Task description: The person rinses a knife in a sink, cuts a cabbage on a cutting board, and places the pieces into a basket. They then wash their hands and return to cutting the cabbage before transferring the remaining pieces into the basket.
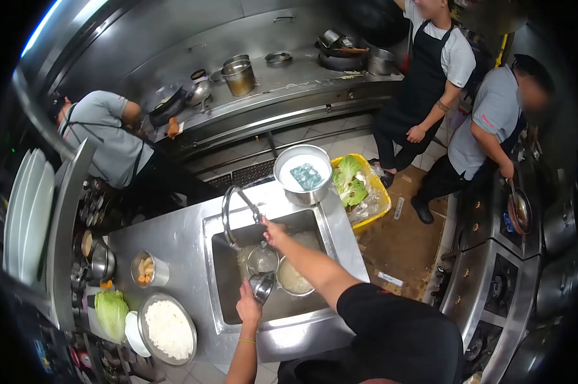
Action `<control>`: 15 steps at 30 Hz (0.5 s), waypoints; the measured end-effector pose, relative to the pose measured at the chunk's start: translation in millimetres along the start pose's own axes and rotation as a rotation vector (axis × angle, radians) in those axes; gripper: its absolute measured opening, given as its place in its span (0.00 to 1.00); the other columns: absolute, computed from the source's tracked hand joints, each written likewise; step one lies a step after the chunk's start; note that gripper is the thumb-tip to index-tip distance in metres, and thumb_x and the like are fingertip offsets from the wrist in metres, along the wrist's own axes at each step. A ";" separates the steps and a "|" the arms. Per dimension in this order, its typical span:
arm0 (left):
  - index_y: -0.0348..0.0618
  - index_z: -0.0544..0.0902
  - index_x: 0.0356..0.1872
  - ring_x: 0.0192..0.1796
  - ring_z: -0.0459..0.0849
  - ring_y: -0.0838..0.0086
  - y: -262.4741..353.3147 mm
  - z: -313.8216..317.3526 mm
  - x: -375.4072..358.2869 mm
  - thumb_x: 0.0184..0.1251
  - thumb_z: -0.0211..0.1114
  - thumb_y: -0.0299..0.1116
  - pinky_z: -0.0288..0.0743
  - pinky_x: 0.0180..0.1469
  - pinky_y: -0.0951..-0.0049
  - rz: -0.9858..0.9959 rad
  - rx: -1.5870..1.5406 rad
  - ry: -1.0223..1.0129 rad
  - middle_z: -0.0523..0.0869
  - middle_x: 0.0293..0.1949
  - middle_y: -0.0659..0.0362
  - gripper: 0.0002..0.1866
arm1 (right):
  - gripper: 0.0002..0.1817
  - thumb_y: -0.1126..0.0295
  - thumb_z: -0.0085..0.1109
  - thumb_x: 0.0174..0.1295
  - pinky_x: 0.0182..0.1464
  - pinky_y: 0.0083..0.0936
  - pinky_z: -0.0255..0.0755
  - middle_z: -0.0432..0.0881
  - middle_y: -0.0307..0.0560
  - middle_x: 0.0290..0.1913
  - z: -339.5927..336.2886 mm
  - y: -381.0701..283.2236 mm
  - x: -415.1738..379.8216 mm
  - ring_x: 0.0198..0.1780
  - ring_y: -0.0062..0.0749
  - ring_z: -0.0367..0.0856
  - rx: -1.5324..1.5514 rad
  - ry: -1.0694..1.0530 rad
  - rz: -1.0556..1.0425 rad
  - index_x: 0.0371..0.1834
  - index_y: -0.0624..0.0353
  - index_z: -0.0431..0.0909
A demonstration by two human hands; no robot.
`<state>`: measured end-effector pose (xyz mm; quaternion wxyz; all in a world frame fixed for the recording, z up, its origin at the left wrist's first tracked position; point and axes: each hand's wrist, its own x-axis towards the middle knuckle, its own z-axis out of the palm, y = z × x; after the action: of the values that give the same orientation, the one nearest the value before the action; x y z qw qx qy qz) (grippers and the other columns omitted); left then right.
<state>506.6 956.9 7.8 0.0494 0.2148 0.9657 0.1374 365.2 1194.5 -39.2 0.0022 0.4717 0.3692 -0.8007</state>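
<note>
My left hand (249, 306), a yellow band at its wrist, holds a small metal bowl (262, 287) tilted over the near part of the sink (220, 301). Across the basin, my right hand (274, 232) closes on the handle of the faucet (227, 221), whose curved spout arches over the sink. Below my hands, a round strainer (263, 259) and a metal bowl with pale, cloudy contents (293, 280) sit in the basin. On the counter behind the sink stands a large metal pot (295, 153) with white contents and a blue-green patterned piece inside.
A wide bowl of white rice (168, 329), a lettuce-like vegetable (111, 315) and a metal container (158, 271) stand at the left. A yellow bin (372, 217) holds leaves and plastic. People work at the left (110, 137), back (423, 70) and right (493, 128), near stoves.
</note>
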 end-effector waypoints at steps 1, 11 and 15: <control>0.40 0.58 0.66 0.36 0.82 0.49 -1.8 -7.3 -6.4 0.44 0.60 0.19 0.76 0.37 0.55 0.050 0.037 -0.025 0.72 0.55 0.47 0.41 | 0.20 0.49 0.66 0.53 0.12 0.20 0.57 0.77 0.42 0.22 -8.2 -11.3 -17.2 0.11 0.19 0.65 -0.106 -0.025 0.003 0.38 0.53 0.80; 0.39 0.61 0.66 0.42 0.81 0.50 -36.7 -93.7 -52.6 0.49 0.53 0.14 0.77 0.41 0.59 0.451 -0.187 0.213 0.73 0.59 0.47 0.36 | 0.38 0.66 0.70 0.46 0.47 0.43 0.71 0.79 0.53 0.37 -78.5 54.9 -244.7 0.44 0.52 0.78 -1.389 -0.536 -1.269 0.63 0.48 0.64; 0.42 0.54 0.69 0.64 0.69 0.58 -35.1 -133.9 -79.0 0.67 0.50 0.32 0.63 0.64 0.64 0.317 -0.757 -0.079 0.63 0.67 0.49 0.30 | 0.20 0.59 0.35 0.70 0.45 0.37 0.74 0.80 0.55 0.47 -52.7 53.1 -291.5 0.44 0.46 0.81 -1.627 -0.434 -1.156 0.59 0.51 0.71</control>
<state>543.2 859.8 128.8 0.1400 0.3327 0.7994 0.4803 585.3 1086.6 135.3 0.0019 -0.0785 0.9640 -0.2539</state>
